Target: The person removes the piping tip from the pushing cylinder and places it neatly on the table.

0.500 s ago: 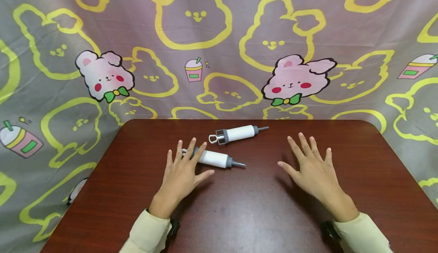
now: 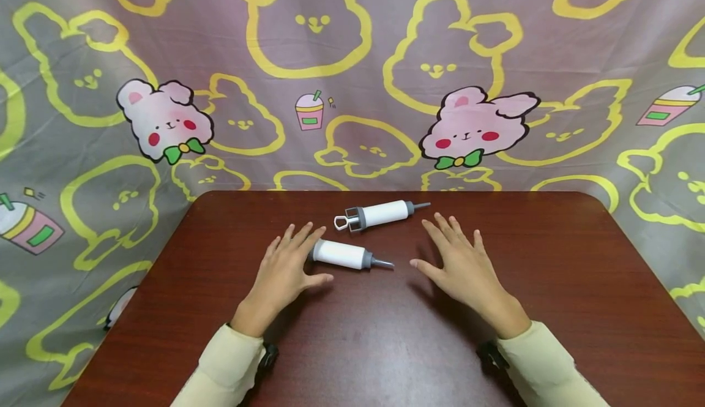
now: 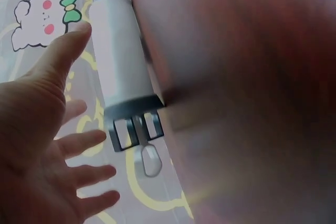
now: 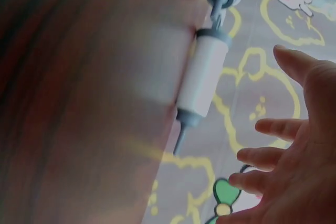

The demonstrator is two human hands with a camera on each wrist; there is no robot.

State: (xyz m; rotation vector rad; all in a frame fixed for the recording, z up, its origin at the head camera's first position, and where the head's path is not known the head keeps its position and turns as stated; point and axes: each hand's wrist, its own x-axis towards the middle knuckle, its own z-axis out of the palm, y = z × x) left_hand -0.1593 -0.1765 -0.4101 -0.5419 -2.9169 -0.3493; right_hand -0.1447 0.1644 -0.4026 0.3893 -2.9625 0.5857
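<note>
Two white syringe-shaped hand pumps with grey end caps and thin nozzles lie on the table. The nearer pump [image 2: 341, 255] points its nozzle right, and its handle end is hidden behind my left hand [image 2: 283, 266] in the head view. My left fingers are spread beside that end, holding nothing. In the left wrist view a pump [image 3: 121, 51] shows grey finger loops and a pale ring handle. Behind it, the farther pump [image 2: 385, 213] has its ring handle to the left. My right hand [image 2: 468, 263], fingers apart and holding nothing, hovers right of both nozzles.
The dark red-brown table [image 2: 352, 346] has rounded far corners. A curtain [image 2: 380, 46] with yellow outlines and pink bunnies hangs behind it and along the left side. Pale sleeves [image 2: 226, 358] and dark wrist bands are on both arms.
My right hand has moved left, toward the nozzles. My left hand has shifted slightly left, and its fingers are closer together. Both pumps lie where they were.
</note>
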